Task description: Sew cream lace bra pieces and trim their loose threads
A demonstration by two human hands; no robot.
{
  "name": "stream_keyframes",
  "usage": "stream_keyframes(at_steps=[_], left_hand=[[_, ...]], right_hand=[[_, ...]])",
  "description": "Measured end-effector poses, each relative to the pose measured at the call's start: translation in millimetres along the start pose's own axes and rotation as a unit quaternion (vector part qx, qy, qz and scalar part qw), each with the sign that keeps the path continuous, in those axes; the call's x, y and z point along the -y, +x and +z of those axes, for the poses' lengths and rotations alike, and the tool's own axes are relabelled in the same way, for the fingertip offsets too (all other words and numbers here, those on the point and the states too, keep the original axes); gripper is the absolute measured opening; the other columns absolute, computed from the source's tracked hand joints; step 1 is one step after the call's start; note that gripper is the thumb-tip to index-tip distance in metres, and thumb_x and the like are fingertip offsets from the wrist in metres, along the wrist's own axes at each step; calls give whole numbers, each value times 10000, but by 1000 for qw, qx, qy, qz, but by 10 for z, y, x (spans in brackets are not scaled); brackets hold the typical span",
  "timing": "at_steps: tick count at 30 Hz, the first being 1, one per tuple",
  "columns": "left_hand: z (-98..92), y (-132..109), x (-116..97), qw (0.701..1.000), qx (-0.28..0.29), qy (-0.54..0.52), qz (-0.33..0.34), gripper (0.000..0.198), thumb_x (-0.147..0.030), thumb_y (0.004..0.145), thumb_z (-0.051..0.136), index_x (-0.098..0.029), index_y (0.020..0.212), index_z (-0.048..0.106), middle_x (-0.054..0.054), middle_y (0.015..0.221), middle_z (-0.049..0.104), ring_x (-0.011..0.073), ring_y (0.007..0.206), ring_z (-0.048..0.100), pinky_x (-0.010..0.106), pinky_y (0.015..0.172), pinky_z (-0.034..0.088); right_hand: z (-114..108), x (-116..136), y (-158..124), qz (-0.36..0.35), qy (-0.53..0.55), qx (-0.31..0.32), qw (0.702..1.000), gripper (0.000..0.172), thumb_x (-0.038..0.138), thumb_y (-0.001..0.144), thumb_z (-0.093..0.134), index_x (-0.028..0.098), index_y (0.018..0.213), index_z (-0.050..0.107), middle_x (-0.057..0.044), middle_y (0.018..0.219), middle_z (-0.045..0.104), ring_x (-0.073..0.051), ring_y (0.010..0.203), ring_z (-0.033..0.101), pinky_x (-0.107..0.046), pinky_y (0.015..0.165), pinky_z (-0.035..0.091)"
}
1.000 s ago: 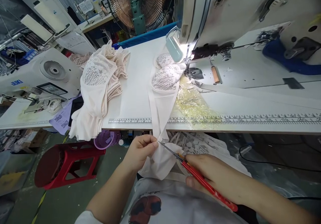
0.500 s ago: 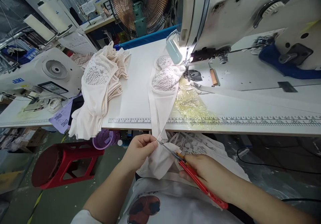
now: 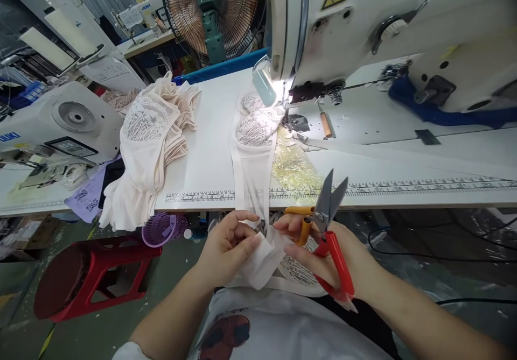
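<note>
A white lace garment (image 3: 254, 171) runs from under the sewing machine's needle over the table edge to my lap. My left hand (image 3: 230, 247) pinches its pale fabric just below the edge. Facing it, my right hand (image 3: 323, 258) has thumb and fingertips on the same fabric and also holds scissors (image 3: 329, 201) with red and orange handles. The scissor blades are apart and point up, away from the fabric. A lace cup (image 3: 299, 266) lies partly hidden beneath my right hand.
Stacked lace garments (image 3: 147, 134) hang over the table edge at left. The sewing machine (image 3: 347, 32) fills the upper right. Yellowish clear plastic (image 3: 294, 163) lies beside the garment. A red stool (image 3: 97, 274) and purple basket (image 3: 161, 231) are below left.
The scissors have swung from the fabric to point upward, with their blades now spread. My right hand's fingertips have come onto the fabric beside my left hand. The whole view has shifted slightly.
</note>
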State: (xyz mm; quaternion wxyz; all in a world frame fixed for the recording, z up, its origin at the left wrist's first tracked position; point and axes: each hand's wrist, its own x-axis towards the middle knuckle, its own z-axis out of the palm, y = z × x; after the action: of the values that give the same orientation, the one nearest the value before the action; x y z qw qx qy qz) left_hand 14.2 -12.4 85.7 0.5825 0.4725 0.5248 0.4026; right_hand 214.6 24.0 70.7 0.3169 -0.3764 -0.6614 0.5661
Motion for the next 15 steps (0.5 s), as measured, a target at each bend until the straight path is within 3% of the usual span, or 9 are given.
stream_keyframes(at_steps=[4, 9, 11, 15], left_hand=[[95, 12, -19, 999, 31, 38, 23, 278, -345, 820, 590, -194, 1008, 452, -32, 649, 556, 75, 507, 428, 179, 472, 316], [174, 29, -38, 980, 59, 178, 72, 188, -315, 865, 497, -180, 974, 424, 9, 690, 607, 108, 561, 503, 207, 519, 376], [143, 33, -60, 951, 90, 280, 100, 144, -264, 870, 464, -178, 984, 448, 33, 769, 632, 136, 650, 556, 234, 594, 415], [-51, 43, -79, 850, 146, 493, 113, 123, -197, 865, 424, -181, 907, 539, 43, 855, 642, 186, 767, 588, 277, 661, 422]], right_hand=[[79, 101, 41, 8, -5, 5, 1000, 96, 277, 790, 550, 220, 791, 473, -35, 884, 615, -175, 763, 587, -305, 674, 487], [85, 95, 28, 6, -44, 2, 999, 134, 254, 769, 569, 207, 747, 445, -8, 717, 536, -148, 609, 507, -280, 533, 427], [38, 55, -33, -15, -63, -9, 998, 126, 234, 777, 546, 214, 731, 431, 0, 688, 517, -151, 606, 507, -277, 517, 424], [-141, -50, -235, -48, -96, -80, 991, 44, 217, 797, 523, 232, 792, 483, -20, 770, 546, -162, 690, 563, -260, 523, 468]])
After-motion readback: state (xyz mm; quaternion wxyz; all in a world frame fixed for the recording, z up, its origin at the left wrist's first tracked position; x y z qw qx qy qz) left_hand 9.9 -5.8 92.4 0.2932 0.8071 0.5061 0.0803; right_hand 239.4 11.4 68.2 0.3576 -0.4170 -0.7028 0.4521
